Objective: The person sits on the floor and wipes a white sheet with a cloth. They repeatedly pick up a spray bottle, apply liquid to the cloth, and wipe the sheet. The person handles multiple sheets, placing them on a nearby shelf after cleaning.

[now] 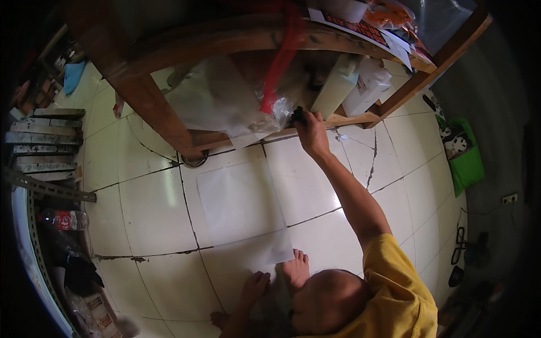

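Note:
My right arm reaches forward to the low wooden shelf. My right hand (311, 130) is closed on a small black object (298, 116) whose kind I cannot make out. Beside it lie a crumpled see-through plastic bag (280, 117) and the hanging end of a red strip (275, 84). Just right of that hand stand a pale yellow-green jug (337, 90) and a white jug (367, 89). Near my foot, my left hand (256, 287) is low over the floor with its fingers curled; what they hold, if anything, is hidden. In front of it, a translucent sheet (235, 197) lies flat on the tiles.
The wooden shelf frame (166, 115) crosses the front, with translucent plastic (208, 98) on its lower level. At left are stacked boards (48, 138), a perforated metal bar (53, 187) and a plastic bottle (65, 219). A green bag (466, 160) rests by the right wall.

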The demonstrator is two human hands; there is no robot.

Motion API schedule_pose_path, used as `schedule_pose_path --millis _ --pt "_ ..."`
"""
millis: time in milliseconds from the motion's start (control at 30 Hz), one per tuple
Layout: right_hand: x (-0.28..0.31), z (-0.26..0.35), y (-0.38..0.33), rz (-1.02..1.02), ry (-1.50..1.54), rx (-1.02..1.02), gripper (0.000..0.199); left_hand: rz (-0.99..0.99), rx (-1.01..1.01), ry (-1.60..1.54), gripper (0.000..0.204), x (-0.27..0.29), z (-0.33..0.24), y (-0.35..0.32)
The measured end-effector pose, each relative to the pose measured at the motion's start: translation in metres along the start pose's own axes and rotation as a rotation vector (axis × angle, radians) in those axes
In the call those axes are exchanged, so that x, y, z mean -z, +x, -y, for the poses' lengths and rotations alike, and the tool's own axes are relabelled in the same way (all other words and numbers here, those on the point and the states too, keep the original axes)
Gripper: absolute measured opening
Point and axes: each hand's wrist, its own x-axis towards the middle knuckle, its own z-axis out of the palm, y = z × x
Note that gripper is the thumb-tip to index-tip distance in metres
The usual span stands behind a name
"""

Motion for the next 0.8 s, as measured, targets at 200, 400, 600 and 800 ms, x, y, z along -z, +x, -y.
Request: schedule_pose_path --millis 200,400,600,800 --pt "0.021 0.043 -0.083 0.308 1.339 -0.489 0.015 -0.154 -0.2 -0.504 0.016 0.045 -0.09 0.027" --pt "0.027 0.07 -0.155 0.639 1.416 -0.616 0.019 -0.312 -0.674 -0.339 0.034 0.058 -0.235 0.045" --pt "0.025 0.068 -0.171 0.74 1.309 -0.608 0.02 -0.228 -0.567 -0.334 0.026 0.042 -0.229 0.072" --pt "0.03 0.049 -0.176 0.726 1.087 -0.442 0.022 -0.227 -0.528 -0.614 0.017 0.024 -0.22 0.066"
